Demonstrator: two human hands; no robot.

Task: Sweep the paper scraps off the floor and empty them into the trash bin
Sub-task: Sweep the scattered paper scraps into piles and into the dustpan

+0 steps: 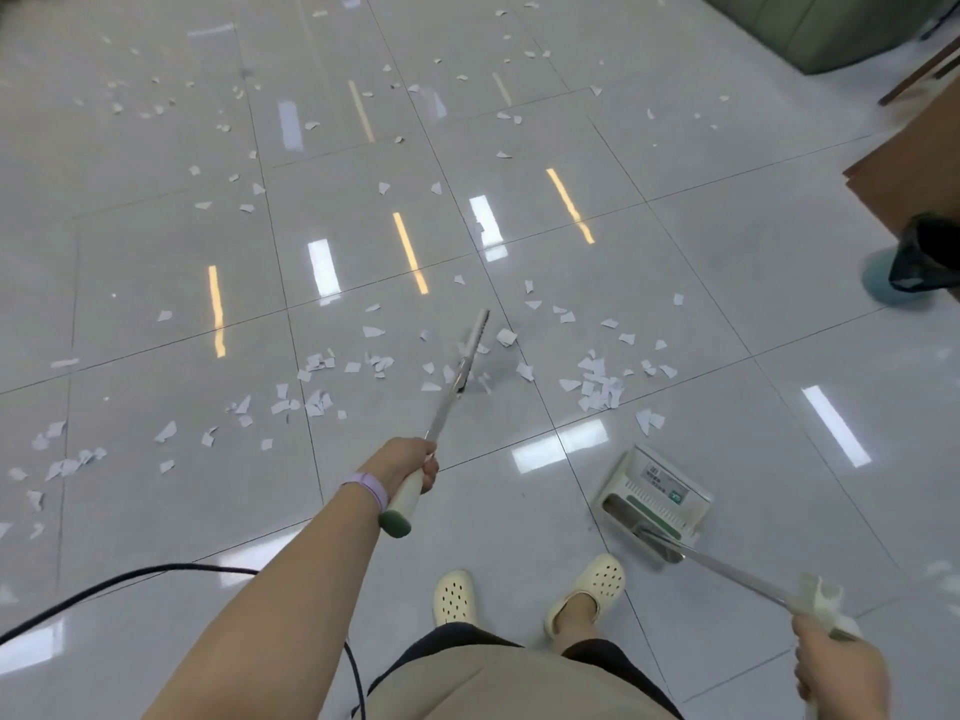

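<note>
While gripping the long silver broom (pixel 457 379) by its pale green-tipped handle, left hand (pixel 423 467) pointed its head toward frame centre among torn white paper scraps (pixel 597 381), nearer than right hand (pixel 831 662) clasping white long-handled dustpan (pixel 654 498) lower right, black-bagged trash bin (pixel 924 254) at right edge.

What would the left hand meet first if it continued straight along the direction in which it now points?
Probably the white paper scraps around the broom head: the left hand points up the silver broom handle toward them. Depth is unclear.
</note>
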